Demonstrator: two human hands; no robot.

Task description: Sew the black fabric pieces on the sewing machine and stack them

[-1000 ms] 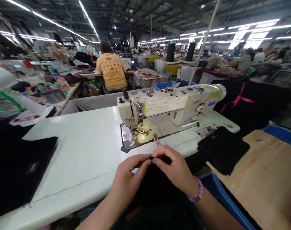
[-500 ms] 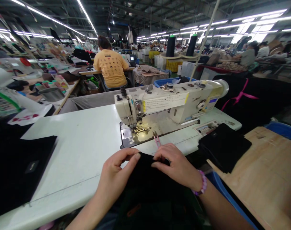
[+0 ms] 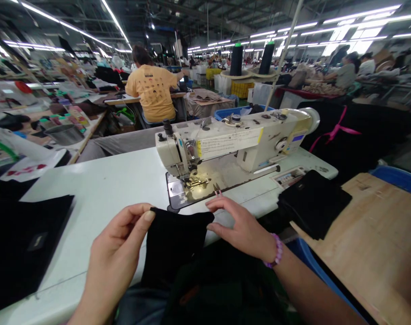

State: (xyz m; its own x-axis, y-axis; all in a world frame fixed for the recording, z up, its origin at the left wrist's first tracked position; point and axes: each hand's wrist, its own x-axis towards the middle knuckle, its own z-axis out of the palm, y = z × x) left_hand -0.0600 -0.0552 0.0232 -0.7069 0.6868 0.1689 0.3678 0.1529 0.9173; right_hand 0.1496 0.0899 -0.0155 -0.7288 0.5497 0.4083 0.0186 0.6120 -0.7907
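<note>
My left hand (image 3: 119,246) pinches the upper left corner of a black fabric piece (image 3: 174,239) between thumb and forefinger. The piece hangs over the table's front edge toward my lap, and its lower part blends into dark cloth. At its upper right corner is my right hand (image 3: 241,228), thumb and forefinger apart with the corner between them. Small pink-handled thread snips (image 3: 218,189) lie just beyond that hand, their handles partly hidden by it. Behind both hands stands a white sewing machine (image 3: 225,140), its needle area lit.
Black fabric with a small label (image 3: 39,241) lies on the table's left. A stack of black pieces (image 3: 313,203) rests at the right, beside a wooden board (image 3: 381,234) over a blue bin. A person in a yellow shirt (image 3: 153,92) sits ahead, back turned.
My left hand has moved left with its corner of the black fabric, spreading the top edge wider. My right hand's thumb and forefinger have parted. The view has shifted slightly.
</note>
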